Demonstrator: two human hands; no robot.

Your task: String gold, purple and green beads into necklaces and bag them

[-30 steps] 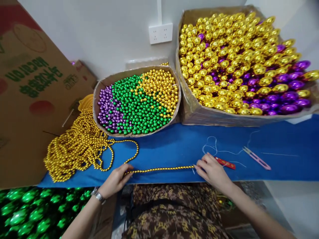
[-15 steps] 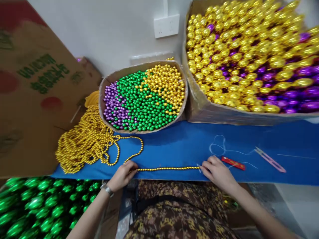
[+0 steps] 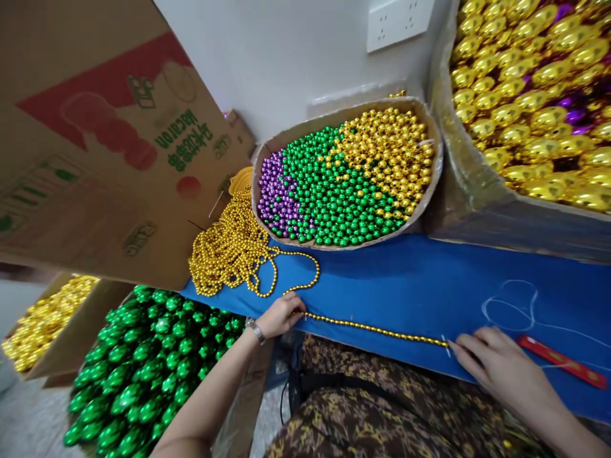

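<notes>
A gold bead string runs straight between my two hands along the front of the blue-covered table. My left hand, with a watch on the wrist, is closed in a pinch on the string near the loose loop that leads back to a heap of gold bead strings. My right hand is at the string's other end, thumb and fingers pinched by a small white thread end. Right of that hand lies a red box-cutter-like tool, with a loop of clear thread behind it.
A carton bin of purple, green and gold beads stands at the back. A larger carton of big gold and purple beads is right. A printed cardboard box rises at left, with green beads and a gold-bead carton below.
The view has swung left, so the table's things appear farther right and the pink-handled snips have left the frame. Both hands still hold the stretched bead string.
</notes>
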